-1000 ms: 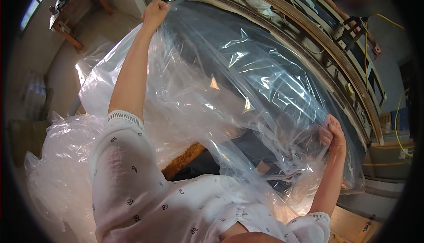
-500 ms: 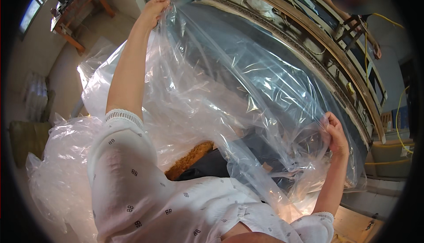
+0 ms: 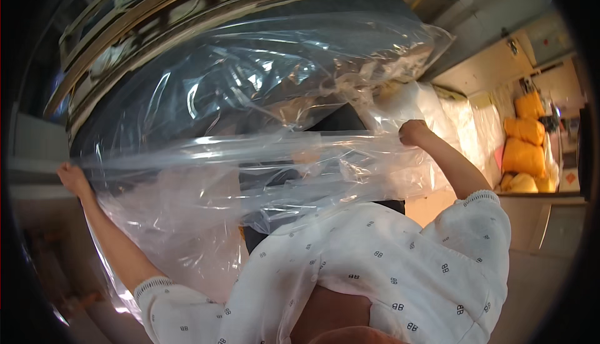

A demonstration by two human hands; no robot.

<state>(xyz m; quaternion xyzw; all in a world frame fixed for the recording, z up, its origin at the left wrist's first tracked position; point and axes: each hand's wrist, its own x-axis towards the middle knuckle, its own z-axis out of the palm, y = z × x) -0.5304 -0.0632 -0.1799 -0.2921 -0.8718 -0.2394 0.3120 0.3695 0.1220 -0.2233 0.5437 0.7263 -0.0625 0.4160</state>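
Observation:
A wide sheet of clear plastic film (image 3: 206, 91) lies loosely over a dark table surface and reaches back to my body. My left hand (image 3: 74, 179), stretched far out to the left, is closed on one part of the film. On the right, my right hand (image 3: 415, 133) grips it in a fist. Between the two hands the film runs as a taut, folded band across my front. Below and beyond this band it is slack, wrinkled and glossy. Dark cloth (image 3: 337, 119) shows through it near the middle.
Behind the film runs a long curved-looking wooden frame (image 3: 150, 6) with rails. At the right stand bulky white plastic-wrapped bundles (image 3: 462, 122) and a shelf with several orange-yellow packages (image 3: 524, 156). A pale wooden panel (image 3: 494, 63) stands at the upper right.
My view has turned to the right. Both hands have come level, and the film between them is now pulled into a taut band across my front. Both hands still hold it.

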